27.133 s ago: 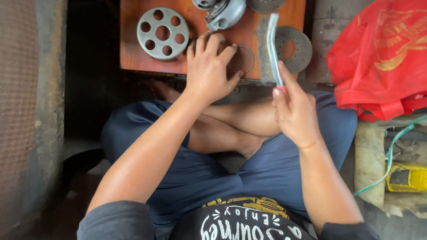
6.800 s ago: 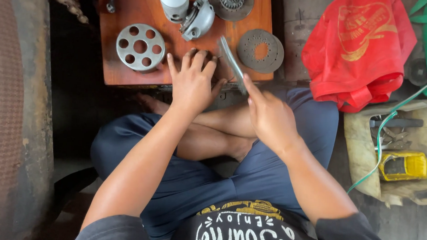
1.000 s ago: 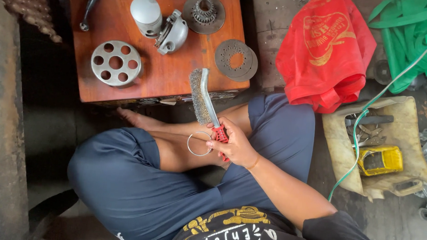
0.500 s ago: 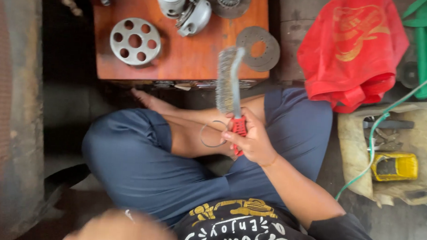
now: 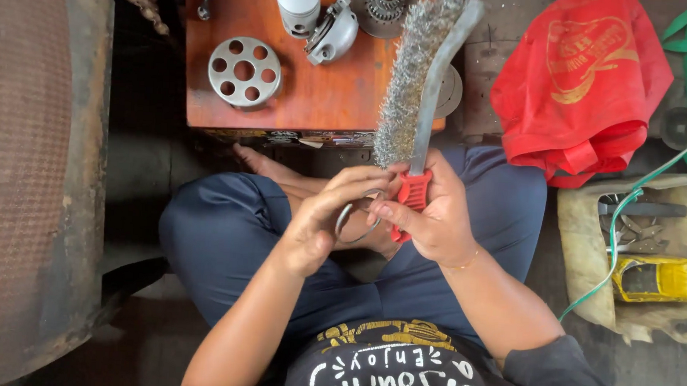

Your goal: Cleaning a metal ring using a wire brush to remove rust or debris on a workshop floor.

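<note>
My right hand (image 5: pixel 433 216) grips the red handle of a wire brush (image 5: pixel 416 80), which stands upright with its steel bristles facing left. My left hand (image 5: pixel 328 222) meets the right hand over my lap and pinches a thin metal ring (image 5: pixel 355 217) right beside the brush handle. I sit cross-legged in blue trousers, one bare foot in front of me. Behind the brush stands a low orange wooden table (image 5: pixel 309 91).
On the table lie a round plate with holes (image 5: pixel 244 71), a grey piston (image 5: pixel 297 6), a metal housing (image 5: pixel 333 34), a gear part (image 5: pixel 384 3) and a flat disc (image 5: pixel 449 91). A red bag (image 5: pixel 584 76) and a tool tray with a yellow object (image 5: pixel 653 279) lie right.
My left hand has come back into view and taken hold of the ring by the brush handle. The brush has risen closer to the camera, upright.
</note>
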